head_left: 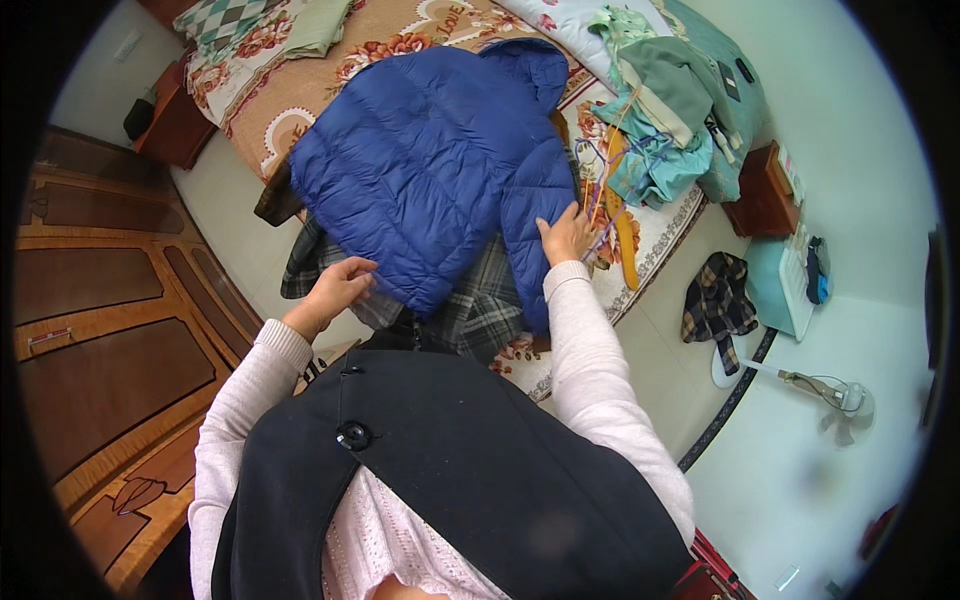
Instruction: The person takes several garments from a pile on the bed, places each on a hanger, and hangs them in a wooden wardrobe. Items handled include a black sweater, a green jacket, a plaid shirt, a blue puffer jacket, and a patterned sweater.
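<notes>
A blue quilted down jacket [420, 165] lies spread over the bed in front of me, its hood or collar end at the far side. My left hand [333, 293] is at the jacket's near left edge, fingers loosely bent and a little apart. On the jacket's right sleeve [533, 205] rests my right hand [568, 236], open with its fingers spread. Beneath the jacket a grey plaid garment [485, 295] shows along the near side. A dark brown piece of clothing [280, 198] sticks out at the left.
Yellow and purple hangers [622, 235] lie right of the jacket, beside piled green clothes [665, 110]. Folded cloths [318, 27] are at the bed's far left. A wooden wardrobe [120, 330] stands left; a nightstand [766, 195] and a fan [845, 398] are at right.
</notes>
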Demonstrator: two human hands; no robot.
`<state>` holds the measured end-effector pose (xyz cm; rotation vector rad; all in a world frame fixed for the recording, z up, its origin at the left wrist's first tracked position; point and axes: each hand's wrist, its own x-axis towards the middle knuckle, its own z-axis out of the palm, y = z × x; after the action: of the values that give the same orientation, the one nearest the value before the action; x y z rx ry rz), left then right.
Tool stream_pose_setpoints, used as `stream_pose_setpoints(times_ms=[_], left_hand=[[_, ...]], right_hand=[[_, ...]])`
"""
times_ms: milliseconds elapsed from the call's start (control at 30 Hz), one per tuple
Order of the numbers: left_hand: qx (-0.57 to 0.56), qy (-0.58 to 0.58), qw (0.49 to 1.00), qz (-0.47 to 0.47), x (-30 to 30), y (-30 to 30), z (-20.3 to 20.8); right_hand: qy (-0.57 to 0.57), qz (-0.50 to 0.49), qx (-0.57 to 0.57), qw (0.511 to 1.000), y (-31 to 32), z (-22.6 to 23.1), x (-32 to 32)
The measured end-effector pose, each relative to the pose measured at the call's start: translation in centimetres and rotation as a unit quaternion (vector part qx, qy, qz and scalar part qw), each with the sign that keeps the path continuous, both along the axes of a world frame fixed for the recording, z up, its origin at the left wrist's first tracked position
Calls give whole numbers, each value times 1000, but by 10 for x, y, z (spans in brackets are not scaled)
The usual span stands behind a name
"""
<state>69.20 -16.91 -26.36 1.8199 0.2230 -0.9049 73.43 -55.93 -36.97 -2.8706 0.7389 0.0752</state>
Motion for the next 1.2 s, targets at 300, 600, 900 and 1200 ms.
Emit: stream_pose_setpoints(times_ms=[300, 600, 900, 1200], left_hand=[[-13, 6, 998, 63, -6, 13, 7], [-95, -51, 983, 151, 31, -6, 45], [187, -327, 915, -143, 32, -18, 33], [-160, -245, 956, 7, 16, -35, 129]], right_hand=[[32, -88, 41, 995, 2, -17, 1], [-346, 386, 341, 784, 133, 147, 17], [-143, 678, 456, 558, 202, 131, -59], [-88, 48, 555, 826, 135, -21, -19]])
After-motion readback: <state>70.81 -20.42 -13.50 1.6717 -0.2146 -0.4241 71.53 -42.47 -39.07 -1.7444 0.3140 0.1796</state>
